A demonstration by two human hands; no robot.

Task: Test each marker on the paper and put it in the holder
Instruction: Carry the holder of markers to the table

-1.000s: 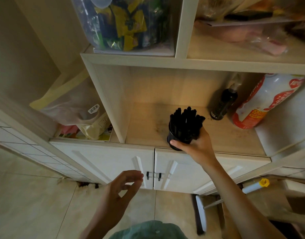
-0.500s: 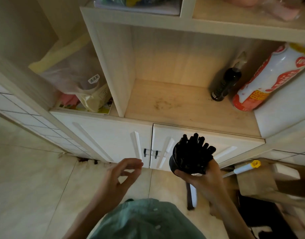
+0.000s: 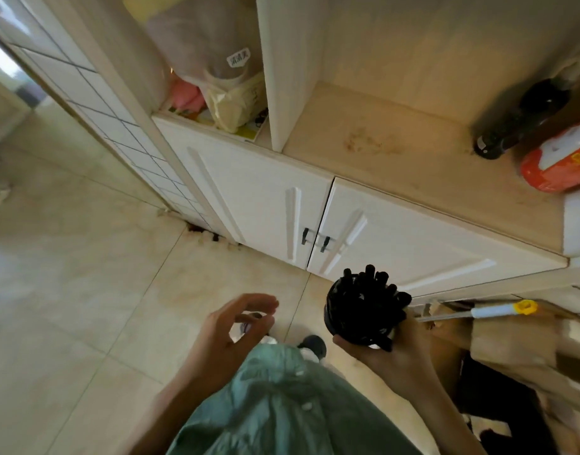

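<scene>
A black round holder (image 3: 357, 318) packed with several black markers (image 3: 372, 284) is held low in front of the white cabinet. My right hand (image 3: 385, 349) grips it from below and behind, fingers curled round its base. My left hand (image 3: 231, 330) hovers to its left over the floor, fingers loosely curled, holding nothing. No paper is in view.
White cabinet doors (image 3: 282, 205) stand shut ahead. On the wooden shelf (image 3: 397, 159) above are a dark bottle (image 3: 525, 123) and a red-and-white bottle (image 3: 564, 162). A mop handle with a yellow tip (image 3: 498, 310) and brown cardboard (image 3: 512, 343) lie at right. Tiled floor (image 3: 68, 290) spreads left.
My right hand lifted the marker holder off the shelf and brought it down toward my body. The view tilted downward and turned left. My left hand stayed low and loosely curled.
</scene>
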